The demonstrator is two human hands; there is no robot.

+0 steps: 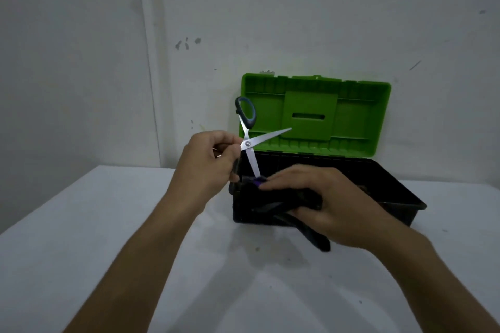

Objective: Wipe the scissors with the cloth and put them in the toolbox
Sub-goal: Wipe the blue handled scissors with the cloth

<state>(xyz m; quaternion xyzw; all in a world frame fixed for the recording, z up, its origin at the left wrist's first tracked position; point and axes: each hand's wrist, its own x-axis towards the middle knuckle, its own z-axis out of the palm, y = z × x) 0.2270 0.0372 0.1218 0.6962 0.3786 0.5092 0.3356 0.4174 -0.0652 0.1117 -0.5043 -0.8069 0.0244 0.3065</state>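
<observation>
Scissors (246,143), blades spread, sit in the left hand (207,163) grip; right hand (319,205) grip clutches the cloth (284,199) around one tip.

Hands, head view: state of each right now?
Left hand: closed, gripping the open scissors by the lower handle.
Right hand: closed, holding the dark cloth against the tip of one blade.
</observation>
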